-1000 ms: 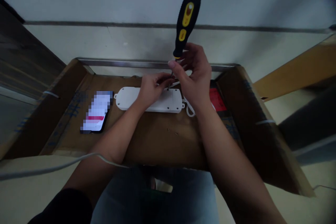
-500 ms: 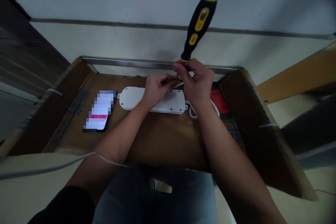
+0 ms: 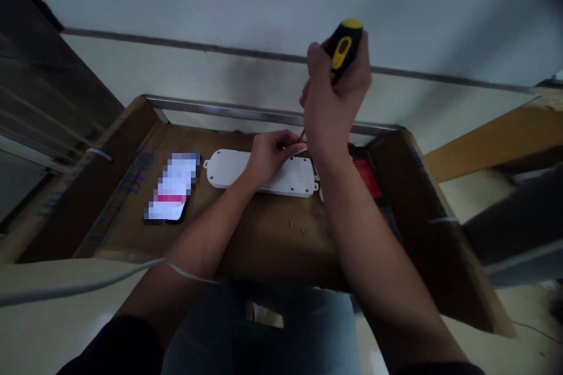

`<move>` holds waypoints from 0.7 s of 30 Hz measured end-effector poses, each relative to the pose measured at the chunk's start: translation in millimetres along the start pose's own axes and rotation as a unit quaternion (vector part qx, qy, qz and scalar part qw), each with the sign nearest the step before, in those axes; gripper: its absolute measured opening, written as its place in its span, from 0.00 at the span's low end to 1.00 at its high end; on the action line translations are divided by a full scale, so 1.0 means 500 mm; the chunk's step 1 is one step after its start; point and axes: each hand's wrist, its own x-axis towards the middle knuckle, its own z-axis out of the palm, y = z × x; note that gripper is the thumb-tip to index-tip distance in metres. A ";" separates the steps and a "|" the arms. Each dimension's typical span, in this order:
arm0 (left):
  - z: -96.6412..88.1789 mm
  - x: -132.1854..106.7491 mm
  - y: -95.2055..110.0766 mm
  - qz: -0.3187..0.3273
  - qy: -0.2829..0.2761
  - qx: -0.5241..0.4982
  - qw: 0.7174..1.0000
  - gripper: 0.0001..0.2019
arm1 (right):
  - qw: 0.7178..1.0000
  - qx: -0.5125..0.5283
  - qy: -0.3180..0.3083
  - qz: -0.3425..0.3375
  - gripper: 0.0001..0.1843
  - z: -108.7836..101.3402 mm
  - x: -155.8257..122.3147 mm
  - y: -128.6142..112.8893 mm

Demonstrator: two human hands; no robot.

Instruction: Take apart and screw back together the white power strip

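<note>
A white plastic power strip (image 3: 288, 177) lies upside down on brown cardboard (image 3: 264, 240), its back showing small screw holes. My left hand (image 3: 271, 158) rests on it, fingers curled over its far edge. My right hand (image 3: 334, 102) is raised above the strip and wraps a black-and-yellow screwdriver (image 3: 343, 47) by the handle. The screwdriver's thin shaft shows only as a short dark piece near the strip (image 3: 302, 136), and my right hand hides most of it. Two tiny screws (image 3: 296, 227) lie on the cardboard in front of the strip.
A phone with a pixelated screen (image 3: 172, 187) lies left of the strip. A red-labelled item (image 3: 367, 179) sits to the right, with a white cord (image 3: 322, 193) beside the strip. Cardboard flaps and a metal bar (image 3: 264, 114) edge the work surface, and a wall stands behind.
My right hand has moved up and shifted from near the screwdriver's tip onto its handle. The screwdriver now stands closer to my hand. My left hand stays on the strip.
</note>
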 end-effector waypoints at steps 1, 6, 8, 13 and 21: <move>0.000 0.000 -0.001 0.004 -0.008 0.000 1.000 0.16 | 0.999 0.004 0.042 0.005 0.15 0.008 0.002 -0.004; 0.002 -0.002 0.004 0.043 -0.039 0.020 0.998 0.17 | 0.995 0.048 0.054 0.069 0.30 0.002 0.009 -0.025; 0.002 -0.001 0.006 0.046 -0.055 0.012 0.997 0.17 | 0.991 0.077 -0.018 0.104 0.31 -0.019 0.018 -0.028; -0.001 0.001 0.008 0.037 -0.052 0.016 0.998 0.14 | 0.984 0.097 -0.114 0.096 0.22 -0.055 0.017 0.002; -0.007 0.002 0.004 0.043 -0.018 0.055 0.997 0.11 | 0.999 -0.043 -0.011 -0.019 0.24 -0.072 -0.107 0.080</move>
